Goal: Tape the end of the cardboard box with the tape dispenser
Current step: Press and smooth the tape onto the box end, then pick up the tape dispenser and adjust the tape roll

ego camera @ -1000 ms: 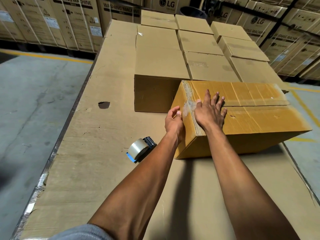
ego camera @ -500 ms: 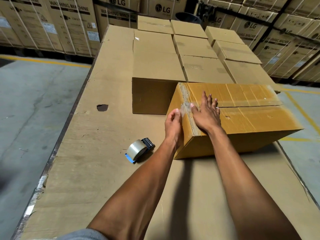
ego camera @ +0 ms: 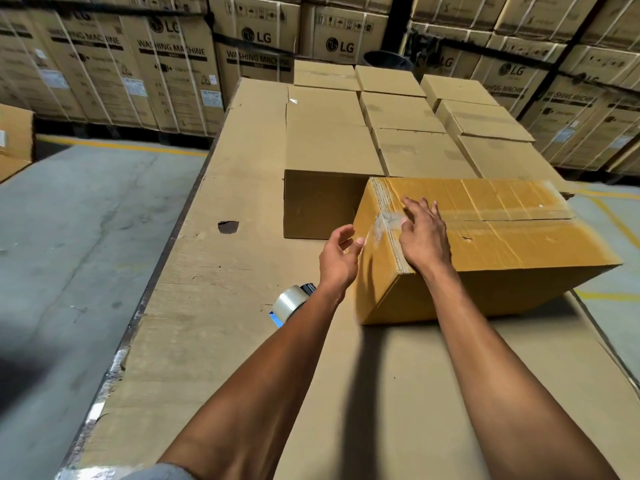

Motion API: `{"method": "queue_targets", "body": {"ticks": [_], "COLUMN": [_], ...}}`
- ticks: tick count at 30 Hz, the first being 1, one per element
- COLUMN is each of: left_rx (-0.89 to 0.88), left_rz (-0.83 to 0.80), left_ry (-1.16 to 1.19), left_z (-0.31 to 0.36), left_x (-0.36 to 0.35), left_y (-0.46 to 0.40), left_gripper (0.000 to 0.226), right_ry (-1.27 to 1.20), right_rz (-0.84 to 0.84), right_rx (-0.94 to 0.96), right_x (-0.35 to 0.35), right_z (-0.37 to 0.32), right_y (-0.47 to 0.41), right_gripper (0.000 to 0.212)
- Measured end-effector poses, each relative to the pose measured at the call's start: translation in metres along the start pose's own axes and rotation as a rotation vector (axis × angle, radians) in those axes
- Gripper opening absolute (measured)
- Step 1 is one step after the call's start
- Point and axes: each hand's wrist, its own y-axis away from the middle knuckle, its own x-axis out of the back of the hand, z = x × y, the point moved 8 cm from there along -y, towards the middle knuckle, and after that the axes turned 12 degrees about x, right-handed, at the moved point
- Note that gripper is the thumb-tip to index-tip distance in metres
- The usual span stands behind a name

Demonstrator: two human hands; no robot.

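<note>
The right hand [ego camera: 420,233] is lying flat, fingers spread, on the top of the box [ego camera: 512,244] at centre right of the frame, its fingertips just beside a crumpled patch of clear tape [ego camera: 386,221] that is wrapping over the box's near left edge. The left hand [ego camera: 337,258] is hovering, blurred, just left of that edge at frame centre, fingers loosely curled and parted, holding nothing; whether its fingertips are touching the box end cannot be told. The dispenser [ego camera: 292,303], carrying a clear roll, is lying on the cardboard-covered table [ego camera: 207,341] lower left of the box, partly hidden behind the left forearm and apart from both hands. Plain cartons [ego camera: 408,112] are sitting in rows on the table behind the box, in the upper centre. Printed stock cartons [ego camera: 166,64] are standing stacked across the top of the frame.
</note>
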Motion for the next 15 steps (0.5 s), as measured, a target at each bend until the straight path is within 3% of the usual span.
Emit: {"method": "queue_targets", "body": {"ticks": [4,8,11,15], "left_rx": [-0.169,-0.221,-0.224,-0.162], "left_rz": [0.105,0.161,0.185,0.142], "left_ry": [-0.249,-0.413,-0.549,-0.703], "left_z": [0.007,-0.002,-0.016,-0.041], "left_x": [0.046,0.093,0.118,0.137], "left_y": [0.007,0.012,0.016,0.016], "left_gripper": [0.045,0.045,0.045,0.055], "right_ry": [-0.009,-0.046,-0.144,-0.238], "right_rz": [0.145,0.225,0.149,-0.067], "right_rx": [0.156,0.333,0.365,0.19], "right_x": [0.009,-0.007,-0.047,-0.115], "right_z": [-0.039,-0.099,-0.118,-0.095], "right_y": [0.014,0.041,0.059,0.071], "right_gripper": [0.037,0.035,0.038,0.042]}}
